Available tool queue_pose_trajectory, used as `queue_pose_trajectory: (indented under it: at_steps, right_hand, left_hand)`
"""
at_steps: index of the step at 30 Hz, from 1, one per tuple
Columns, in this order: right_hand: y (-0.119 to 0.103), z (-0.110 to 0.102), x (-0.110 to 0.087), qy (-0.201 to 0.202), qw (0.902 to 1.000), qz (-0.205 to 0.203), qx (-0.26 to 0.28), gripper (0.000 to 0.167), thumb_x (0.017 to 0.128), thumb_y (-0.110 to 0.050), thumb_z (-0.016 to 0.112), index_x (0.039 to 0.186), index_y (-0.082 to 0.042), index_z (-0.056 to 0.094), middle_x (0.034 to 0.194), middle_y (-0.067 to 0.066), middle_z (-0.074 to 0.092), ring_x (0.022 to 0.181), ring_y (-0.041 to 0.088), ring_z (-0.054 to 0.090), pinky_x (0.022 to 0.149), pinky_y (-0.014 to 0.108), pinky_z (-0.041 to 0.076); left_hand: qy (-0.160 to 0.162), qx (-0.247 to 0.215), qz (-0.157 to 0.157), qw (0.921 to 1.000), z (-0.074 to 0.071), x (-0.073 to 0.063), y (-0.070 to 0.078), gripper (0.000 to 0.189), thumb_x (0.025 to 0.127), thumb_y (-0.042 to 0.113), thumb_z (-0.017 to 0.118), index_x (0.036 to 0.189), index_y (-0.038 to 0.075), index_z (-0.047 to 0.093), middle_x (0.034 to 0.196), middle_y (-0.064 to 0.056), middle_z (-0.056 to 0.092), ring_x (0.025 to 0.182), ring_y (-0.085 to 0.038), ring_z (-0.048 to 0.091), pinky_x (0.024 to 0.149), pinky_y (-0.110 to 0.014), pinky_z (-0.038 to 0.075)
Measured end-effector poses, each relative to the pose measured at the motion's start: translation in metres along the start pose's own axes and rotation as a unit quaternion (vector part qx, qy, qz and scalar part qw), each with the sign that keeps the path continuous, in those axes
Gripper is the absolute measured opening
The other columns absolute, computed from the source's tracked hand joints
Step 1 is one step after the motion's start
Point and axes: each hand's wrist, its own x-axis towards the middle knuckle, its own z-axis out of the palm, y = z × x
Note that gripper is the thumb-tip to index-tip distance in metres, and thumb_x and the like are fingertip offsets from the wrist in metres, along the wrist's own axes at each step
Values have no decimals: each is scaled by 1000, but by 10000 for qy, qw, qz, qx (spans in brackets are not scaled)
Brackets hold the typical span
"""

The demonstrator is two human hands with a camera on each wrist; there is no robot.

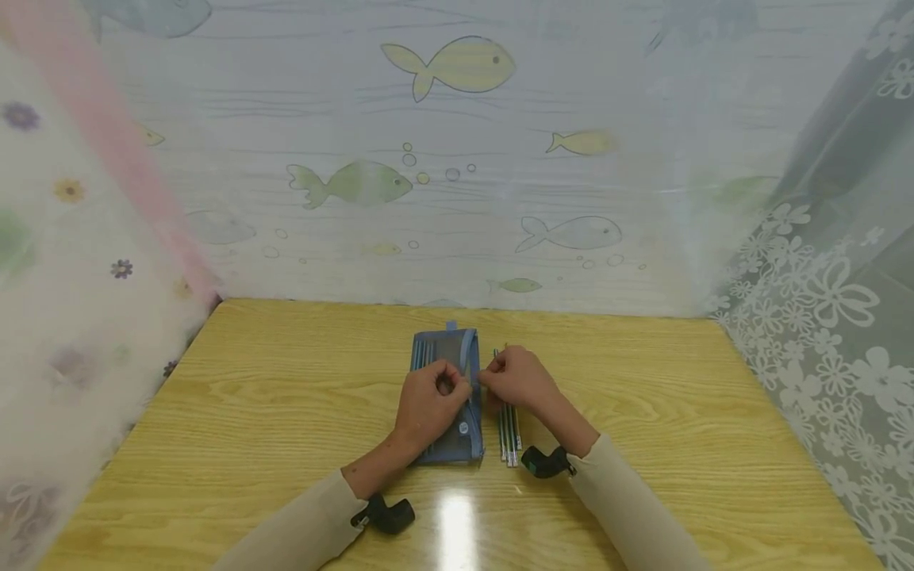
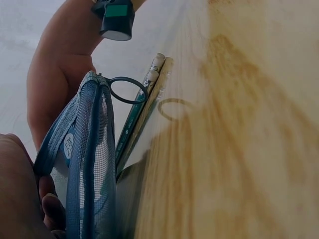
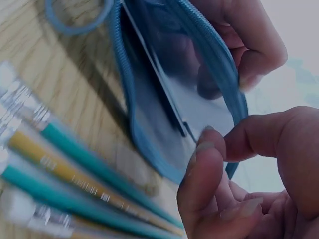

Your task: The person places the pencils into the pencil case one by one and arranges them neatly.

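A blue mesh zip pencil pouch (image 1: 450, 349) lies on the table, its zipped side gaping toward the right. My left hand (image 1: 432, 404) reaches over it and pinches the zipper edge, drawing that side up, as the right wrist view shows. Thumb and index finger of my right hand (image 1: 521, 377) pinch the pouch's edge close to the left fingertips. Several pencils (image 1: 423, 354) show through the mesh at the pouch's left side. More pencils (image 3: 94, 184), green and yellow with white erasers, lie just right of the pouch, partly under my right hand.
The wood-grain table (image 1: 286, 349) ends at a fish-print curtain (image 1: 457, 198) behind. Floral fabric hangs along the left and right sides. A round loop (image 2: 128, 89) sticks out from the pouch's near end. Black wrist cameras (image 1: 391, 515) sit on both sleeves.
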Motion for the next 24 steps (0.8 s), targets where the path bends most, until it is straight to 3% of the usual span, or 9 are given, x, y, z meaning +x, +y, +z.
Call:
queue_pose_trajectory:
  at_steps: [5,10,24]
  right_hand:
    - [9,-5,-7,298,9995,56,-64,23,95,-19,65,78,-7,74,59,4,68,53,18,63,57,31,47]
    - [19,-10,-13,506,9985,25,-190,19,92,-19,69,77,-8,72,55,-2,62,52,14,59,57,31,46]
    - [45,-13,-23,487,9976,279,-397,24,96,-23,76,78,-9,71,60,-2,66,53,14,58,54,31,46]
  left_hand:
    - [-11,-36,22,10000,1,0,0,12,92,14,70,81,18,68,64,8,58,54,-10,52,53,-26,42]
    - [8,1,28,10000,0,0,0,13,92,15,69,80,18,67,63,8,57,54,-10,51,54,-26,42]
    - [4,-10,93,10000,1,-1,0,13,93,14,69,81,18,67,63,8,56,53,-10,50,54,-27,41]
